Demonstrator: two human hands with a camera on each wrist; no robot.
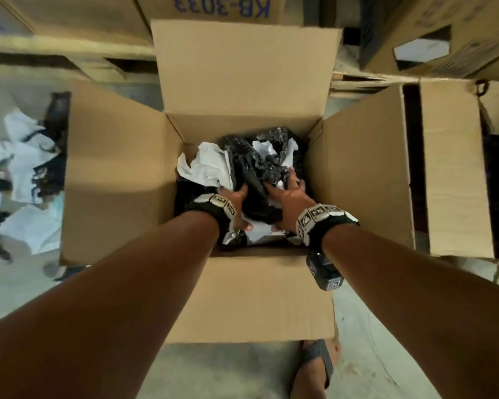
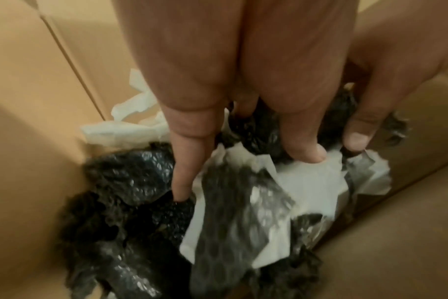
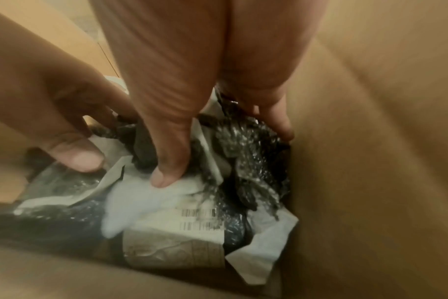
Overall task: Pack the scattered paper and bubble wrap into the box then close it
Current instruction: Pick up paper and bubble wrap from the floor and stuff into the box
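I have my left hand (image 1: 236, 201) and right hand (image 1: 287, 194) apart, straight fingers pressing black bubble wrap (image 1: 260, 165) and white paper (image 1: 208, 168) into the box (image 1: 113, 168).

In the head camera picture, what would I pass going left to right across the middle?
Scattered white paper and black bubble wrap on the floor → open brown cardboard box's left flap → left hand → right hand → box's right flap → neighbouring open cardboard box.
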